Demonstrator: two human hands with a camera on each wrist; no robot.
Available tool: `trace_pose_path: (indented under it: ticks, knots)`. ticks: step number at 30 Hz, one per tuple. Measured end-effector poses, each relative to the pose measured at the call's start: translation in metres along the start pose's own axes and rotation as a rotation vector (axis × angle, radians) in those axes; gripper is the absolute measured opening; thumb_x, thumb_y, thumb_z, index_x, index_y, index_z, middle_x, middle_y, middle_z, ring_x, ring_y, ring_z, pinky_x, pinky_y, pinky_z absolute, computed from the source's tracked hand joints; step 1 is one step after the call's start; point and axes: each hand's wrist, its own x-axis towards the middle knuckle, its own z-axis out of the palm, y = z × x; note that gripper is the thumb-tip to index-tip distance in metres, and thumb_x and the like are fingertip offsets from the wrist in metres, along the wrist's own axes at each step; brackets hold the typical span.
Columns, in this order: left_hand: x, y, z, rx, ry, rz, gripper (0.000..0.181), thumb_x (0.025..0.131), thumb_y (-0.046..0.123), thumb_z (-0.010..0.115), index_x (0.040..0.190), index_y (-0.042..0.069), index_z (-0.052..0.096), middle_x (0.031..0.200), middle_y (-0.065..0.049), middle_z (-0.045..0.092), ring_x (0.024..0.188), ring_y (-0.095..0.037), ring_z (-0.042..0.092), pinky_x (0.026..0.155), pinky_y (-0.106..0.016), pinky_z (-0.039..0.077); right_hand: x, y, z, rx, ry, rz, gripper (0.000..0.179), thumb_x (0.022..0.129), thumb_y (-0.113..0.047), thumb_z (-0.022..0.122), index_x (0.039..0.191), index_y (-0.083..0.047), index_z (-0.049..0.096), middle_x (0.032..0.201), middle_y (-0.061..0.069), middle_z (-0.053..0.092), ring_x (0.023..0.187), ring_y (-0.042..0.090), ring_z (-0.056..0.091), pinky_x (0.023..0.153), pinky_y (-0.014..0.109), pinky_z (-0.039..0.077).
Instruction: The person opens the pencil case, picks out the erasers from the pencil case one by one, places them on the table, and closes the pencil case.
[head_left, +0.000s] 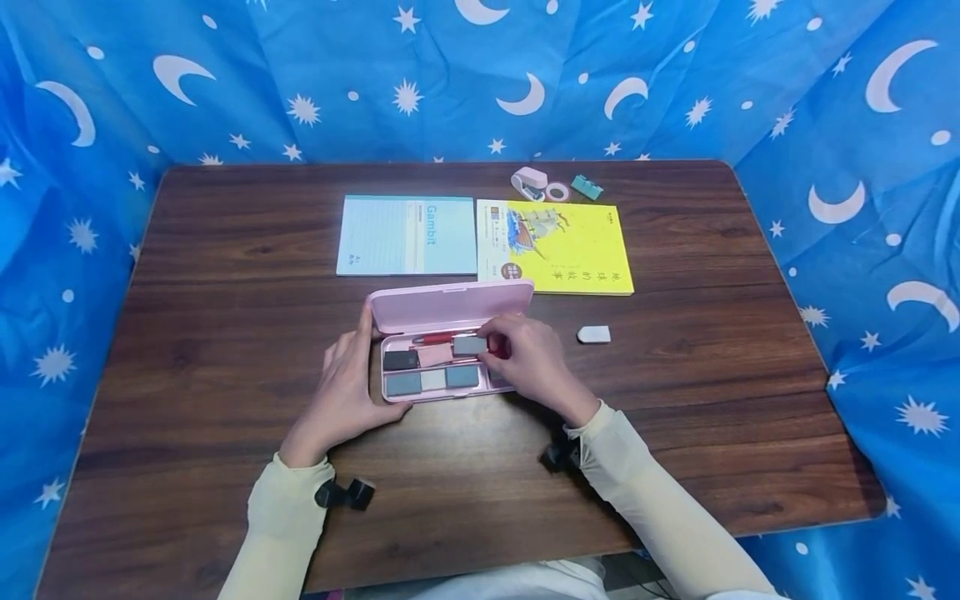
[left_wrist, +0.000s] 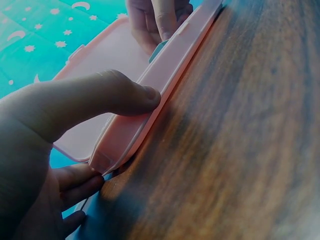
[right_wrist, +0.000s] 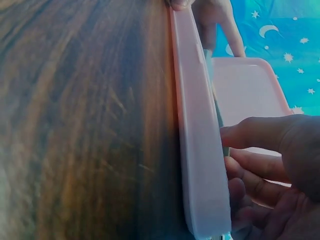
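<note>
An open pink pencil case (head_left: 450,307) lies on the table, its lid tilted back. My left hand (head_left: 347,392) holds its left end, the thumb (left_wrist: 132,100) on the front wall and the fingers round the side. Inside the case, my right hand (head_left: 531,354) pinches a small grey block (head_left: 469,346), which looks like an eraser, between thumb and fingertips. Beside that block are a pink block (head_left: 434,356) and a black block (head_left: 400,360), with a red pen (head_left: 432,338) behind them. Grey and white blocks fill the front compartment. My right hand hides the case's right end.
Behind the case lie a light blue notebook (head_left: 405,236) and a yellow book (head_left: 577,250). A pink stapler (head_left: 529,182), a roll of tape (head_left: 557,192) and a teal object (head_left: 587,187) sit at the back. A small white piece (head_left: 594,334) lies right of the case.
</note>
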Motion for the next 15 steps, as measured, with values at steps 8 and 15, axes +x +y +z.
trace_pose_path:
  ticks: [8,15]
  knots:
    - [-0.002,0.000,0.003,-0.021,0.005,-0.010,0.150,0.059,0.036,0.096,0.162,0.023,-0.012,0.147,-0.013,0.046,0.132,-0.034,0.037,0.111,-0.061,0.018,-0.009,0.010,-0.020,0.133,0.075,-0.020,0.021,0.082,-0.007,0.081,0.100,-0.007,0.071,0.082,0.000,0.062,0.072,0.016,0.056,0.066,0.030,0.046]
    - [-0.001,-0.001,0.004,-0.012,0.007,-0.003,0.149,0.059,0.035,0.096,0.162,0.023,-0.011,0.143,-0.014,0.048,0.131,-0.034,0.038,0.110,-0.061,0.019,-0.022,0.037,-0.044,0.140,0.113,0.028,0.023,0.084,-0.004,0.079,0.106,-0.008,0.072,0.085,0.001,0.065,0.071,0.015,0.059,0.065,0.032,0.049]
